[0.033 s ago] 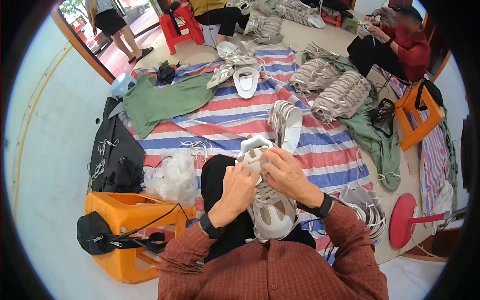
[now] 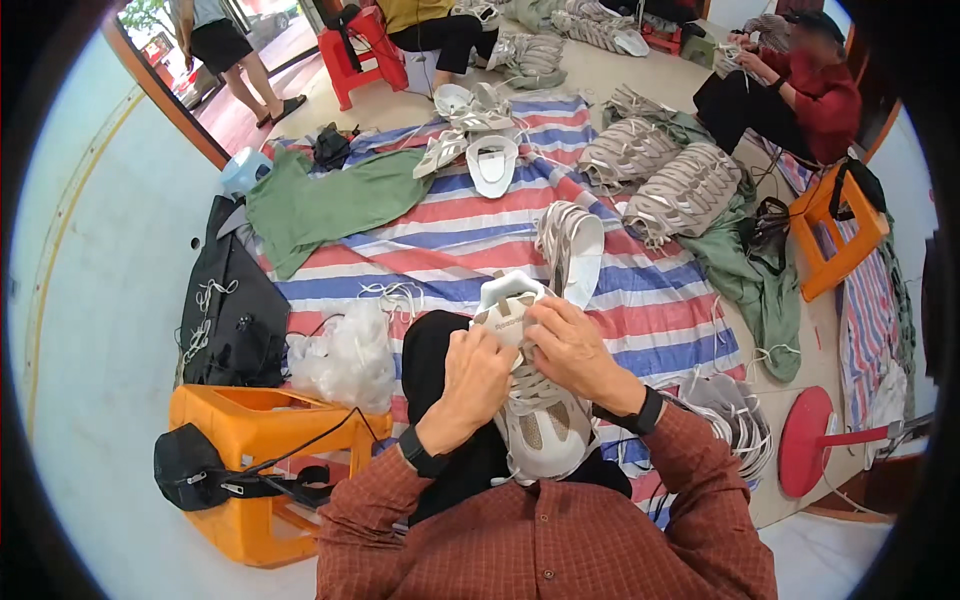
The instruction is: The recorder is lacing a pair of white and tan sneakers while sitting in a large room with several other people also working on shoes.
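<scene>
A beige and white sneaker (image 2: 545,440) rests in my lap, its toe toward me and its white-lined collar and tongue pointing away. Flat beige laces cross its upper. My left hand (image 2: 474,378) is closed at the left edge of the lace opening, thumb and fingers pinched near the tongue. From the other side my right hand (image 2: 575,348) grips the upper beside the tongue, fingers bent inward. Any lace end between the fingertips is too small to make out. Just beyond stands a stack of nested shoe uppers (image 2: 585,255) with a white lining.
A striped sheet (image 2: 450,255) covers the floor. An orange stool (image 2: 250,530) with a black pouch stands at my left, near a clear plastic bag (image 2: 345,360). Bundled uppers (image 2: 685,190) lie at the far right, near a seated person (image 2: 830,110). A green cloth (image 2: 335,205) lies far left.
</scene>
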Demonstrator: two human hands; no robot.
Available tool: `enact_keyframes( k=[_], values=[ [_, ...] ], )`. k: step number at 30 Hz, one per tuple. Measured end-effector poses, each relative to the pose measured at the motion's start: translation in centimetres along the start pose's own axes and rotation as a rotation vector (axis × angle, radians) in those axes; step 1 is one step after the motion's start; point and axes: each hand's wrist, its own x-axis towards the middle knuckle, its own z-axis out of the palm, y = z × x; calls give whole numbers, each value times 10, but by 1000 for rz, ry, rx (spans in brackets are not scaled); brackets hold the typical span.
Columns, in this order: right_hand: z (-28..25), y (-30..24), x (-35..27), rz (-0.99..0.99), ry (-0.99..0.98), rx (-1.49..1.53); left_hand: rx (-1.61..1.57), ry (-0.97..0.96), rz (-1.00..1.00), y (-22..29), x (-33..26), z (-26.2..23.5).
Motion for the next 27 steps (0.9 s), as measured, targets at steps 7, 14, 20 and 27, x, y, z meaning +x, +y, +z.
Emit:
enact_keyframes(
  k=[7, 14, 20, 27],
  values=[
    [-7, 19, -9, -4, 85, -120, 135, 66, 0, -7, 0, 0],
    [-36, 39, -3, 199, 82, -120, -97, 36, -175, -1, -3, -11],
    [-6, 7, -3, 59, -57, 33, -225, 146, -259, -10, 0, 0],
    [-2, 9, -5, -1, -12, -6, -186, 197, -198, -12, 4, 7]
  ],
)
